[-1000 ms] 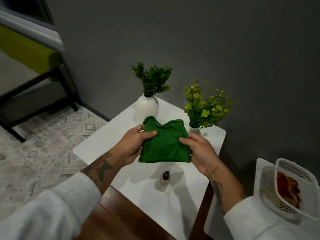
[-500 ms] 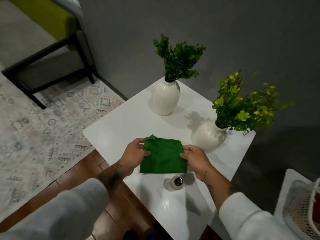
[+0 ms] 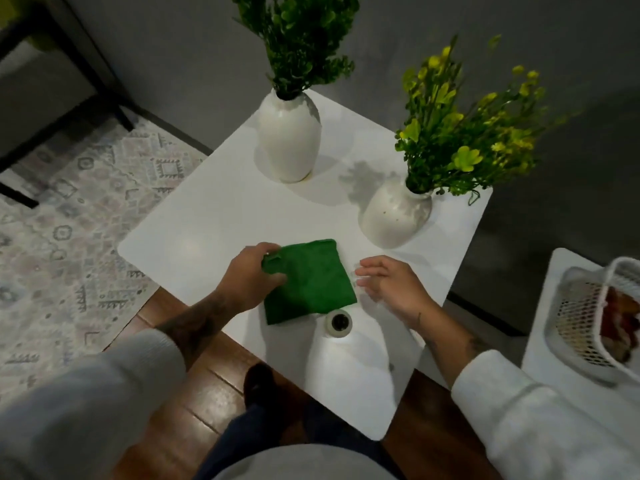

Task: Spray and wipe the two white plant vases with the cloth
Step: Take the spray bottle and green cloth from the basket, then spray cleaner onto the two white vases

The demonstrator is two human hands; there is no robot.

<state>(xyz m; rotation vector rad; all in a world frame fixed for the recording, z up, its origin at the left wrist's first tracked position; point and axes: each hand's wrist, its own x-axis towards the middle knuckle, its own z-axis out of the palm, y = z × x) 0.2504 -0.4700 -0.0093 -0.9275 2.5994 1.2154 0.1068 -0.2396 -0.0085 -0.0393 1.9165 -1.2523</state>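
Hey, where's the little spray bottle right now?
In the head view the spray bottle stands mid-frame on the white table, by the near right corner of the green cloth and below-left of the right hand.

The white square tabletop [image 3: 214,216] had rounded corners and stood on a wood floor [image 3: 194,386] beside a patterned rug [image 3: 69,237]. At its far side stood a tall white vase [image 3: 289,140] holding dark green foliage. A rounder white vase [image 3: 394,216] with a yellow-green plant stood near the right edge, well apart from the first. A folded green cloth [image 3: 311,282] lay toward the near side. A small spray bottle [image 3: 338,323] stood upright just beside the cloth's near right corner. To the right, a second white tabletop [image 3: 561,271] carried a white mesh basket [image 3: 575,327].
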